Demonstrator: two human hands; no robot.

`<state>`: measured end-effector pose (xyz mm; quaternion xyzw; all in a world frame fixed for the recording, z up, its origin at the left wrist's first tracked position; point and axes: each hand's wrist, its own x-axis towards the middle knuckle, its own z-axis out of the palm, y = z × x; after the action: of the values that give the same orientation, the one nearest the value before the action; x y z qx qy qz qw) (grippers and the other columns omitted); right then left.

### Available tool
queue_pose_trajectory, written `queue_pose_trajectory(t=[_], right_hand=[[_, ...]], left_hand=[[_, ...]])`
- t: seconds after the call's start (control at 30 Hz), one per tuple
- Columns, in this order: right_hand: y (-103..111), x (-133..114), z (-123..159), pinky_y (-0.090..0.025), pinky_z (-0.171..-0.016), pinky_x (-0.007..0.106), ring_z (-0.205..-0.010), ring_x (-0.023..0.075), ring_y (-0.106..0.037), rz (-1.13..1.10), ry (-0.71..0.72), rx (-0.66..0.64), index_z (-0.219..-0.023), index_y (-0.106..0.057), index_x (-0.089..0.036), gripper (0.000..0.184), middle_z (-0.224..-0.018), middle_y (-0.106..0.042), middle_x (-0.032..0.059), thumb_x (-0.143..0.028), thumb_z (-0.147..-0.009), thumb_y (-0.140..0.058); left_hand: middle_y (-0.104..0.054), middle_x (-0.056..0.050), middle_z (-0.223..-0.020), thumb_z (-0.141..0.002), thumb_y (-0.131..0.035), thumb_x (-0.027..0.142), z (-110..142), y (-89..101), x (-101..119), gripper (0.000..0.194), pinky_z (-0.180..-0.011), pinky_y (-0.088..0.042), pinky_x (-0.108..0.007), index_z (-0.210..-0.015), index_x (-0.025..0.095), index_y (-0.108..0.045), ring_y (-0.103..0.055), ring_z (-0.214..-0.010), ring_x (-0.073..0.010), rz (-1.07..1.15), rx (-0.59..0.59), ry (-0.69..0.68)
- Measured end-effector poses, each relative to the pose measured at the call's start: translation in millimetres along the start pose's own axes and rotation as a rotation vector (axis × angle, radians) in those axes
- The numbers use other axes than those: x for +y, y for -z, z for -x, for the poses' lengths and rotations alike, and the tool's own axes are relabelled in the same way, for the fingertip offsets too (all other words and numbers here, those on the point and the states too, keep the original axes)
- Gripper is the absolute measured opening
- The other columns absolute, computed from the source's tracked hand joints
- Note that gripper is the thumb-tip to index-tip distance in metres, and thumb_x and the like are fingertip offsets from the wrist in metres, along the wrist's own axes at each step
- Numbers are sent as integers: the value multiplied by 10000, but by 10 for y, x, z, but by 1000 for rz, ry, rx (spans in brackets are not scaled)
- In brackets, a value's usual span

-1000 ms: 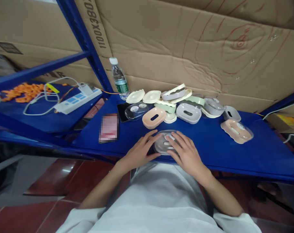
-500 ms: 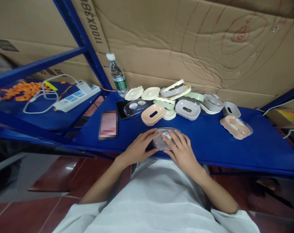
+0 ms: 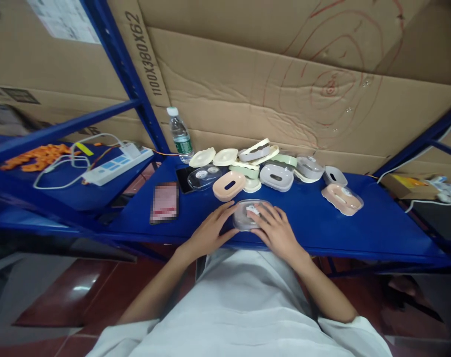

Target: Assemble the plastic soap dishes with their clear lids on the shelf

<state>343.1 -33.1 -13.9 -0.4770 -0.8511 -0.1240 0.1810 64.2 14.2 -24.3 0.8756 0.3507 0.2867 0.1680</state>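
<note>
Head view: hands (image 3: pixel 209 232) (image 3: pixel 275 230) on a clear-lidded grey dish (image 3: pixel 242 218).

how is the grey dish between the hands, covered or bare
Covered: the grey dish shows through a clear, labelled lid; whether it's snapped shut, I cannot tell.

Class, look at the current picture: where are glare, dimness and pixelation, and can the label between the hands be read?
In the head view: bright glare on the shiny red surface at lower left; dimness under the blue table at lower right; coarse pixels masking a flat rectangle on the table; the white label on the box too small to read.
</note>
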Motion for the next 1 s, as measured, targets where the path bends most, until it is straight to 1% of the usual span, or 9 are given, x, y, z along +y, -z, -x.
queue_pose_trajectory(t=[0.1, 0.23, 0.37, 0.43, 0.53, 0.67, 0.87, 0.93, 1.0], right_hand=[[68, 227, 62, -369, -1244, 621, -1604, 335, -406, -51, -74, -33, -1638, -491, -323, 506, -1689, -512, 107, -375, -1136, -514], [191, 581, 222, -272, -1278, 710, -1658, 376, -296, -110, -175, -23, -1700, -371, -357, 589, -1788, -331, 129, -440, -1132, -503], [310, 807, 352, -341, -1299, 607, -1635, 329, -359, -280, -274, 38, -1750, -234, -319, 716, -1754, -388, 146, -516, -1119, -511], [305, 823, 353, -334, -1307, 602, -1638, 337, -349, -292, -276, 39, -1738, -277, -326, 705, -1761, -374, 137, -528, -1110, -528], [232, 783, 282, -308, -1315, 635, -1672, 368, -261, -280, -209, -69, -1705, -371, -362, 655, -1793, -321, 96, -536, -1099, -551], [229, 832, 244, -326, -1320, 625, -1669, 339, -279, -366, -177, -133, -1653, -457, -380, 565, -1761, -387, 69, -506, -1109, -542], [528, 1335, 689, -377, -1301, 632, -1607, 352, -411, -372, -270, -131, -1563, -560, -350, 524, -1688, -497, 90, -498, -1064, -620], [611, 1505, 795, -401, -1277, 661, -1565, 371, -472, -281, -306, -76, -1594, -530, -325, 558, -1640, -550, 117, -469, -1060, -604], [660, 1570, 757, -417, -1249, 700, -1523, 400, -518, -160, -335, 9, -1623, -504, -303, 597, -1609, -576, 142, -441, -1049, -595]], left_hand=[[-437, -143, -1713, -1085, -617, 411, 1, 3, 14, 636, -1290, -442, -533, -1672, 298, -400, -488, -1566, -305, -29, 9, 24], [-460, -135, -1699, -1089, -605, 407, 11, -8, 8, 611, -1246, -481, -540, -1663, 304, -421, -509, -1542, -322, -97, 6, 34], [-490, -146, -1680, -1100, -586, 401, 14, -23, 0, 562, -1211, -489, -542, -1633, 267, -469, -523, -1522, -330, -145, -8, 25], [-535, -142, -1649, -1103, -583, 396, 7, -29, -8, 509, -1191, -488, -542, -1589, 252, -530, -577, -1462, -324, -165, -31, 7], [-650, -107, -1543, -1111, -577, 395, -13, -30, -15, 387, -1171, -474, -528, -1464, 257, -653, -639, -1371, -301, -176, -74, -42], [-667, -100, -1515, -1114, -577, 399, -45, -25, 10, 338, -1157, -456, -523, -1392, 261, -711, -623, -1373, -301, -174, -118, -60], [-644, -104, -1529, -1113, -576, 399, -47, -29, 17, 353, -1176, -443, -524, -1407, 259, -711, -601, -1389, -307, -171, -126, -67], [-645, -100, -1530, -1112, -581, 395, -40, -28, 5, 349, -1177, -444, -518, -1406, 258, -709, -598, -1392, -304, -167, -124, -70], [-641, -98, -1537, -1111, -584, 393, -33, -26, -3, 349, -1175, -445, -519, -1409, 256, -704, -597, -1393, -304, -166, -129, -72]])
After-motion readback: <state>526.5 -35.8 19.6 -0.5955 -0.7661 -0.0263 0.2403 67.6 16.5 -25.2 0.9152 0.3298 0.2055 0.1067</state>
